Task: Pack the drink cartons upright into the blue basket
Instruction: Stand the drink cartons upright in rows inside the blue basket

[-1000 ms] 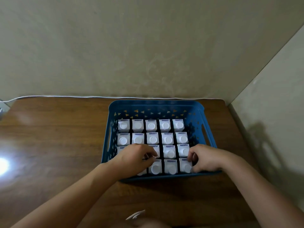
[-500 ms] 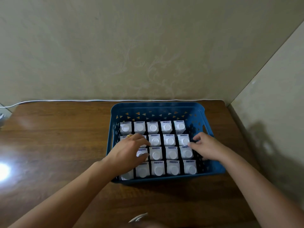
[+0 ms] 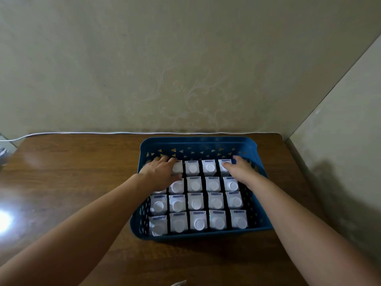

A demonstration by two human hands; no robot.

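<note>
A blue basket (image 3: pixel 198 234) stands on the brown wooden table, toward the right. Several white drink cartons (image 3: pixel 195 203) with round white caps stand upright in it, packed in tidy rows. My left hand (image 3: pixel 159 172) lies flat on the cartons at the far left corner, fingers stretched toward the back wall of the basket. My right hand (image 3: pixel 240 169) rests on the carton at the far right corner, fingers extended and spread. Both hands cover the cartons beneath them. Neither hand grips anything.
A white cable (image 3: pixel 123 133) runs along the table's back edge by the wall. A side wall (image 3: pixel 340 141) closes the right. Bright light glare (image 3: pixel 4 220) shines on the table's left. Bare wood (image 3: pixel 72 172) lies left of the basket.
Both hands have moved from the basket's near rows to its far row, sliding over the carton tops. The fingers have gone from curled to stretched out.
</note>
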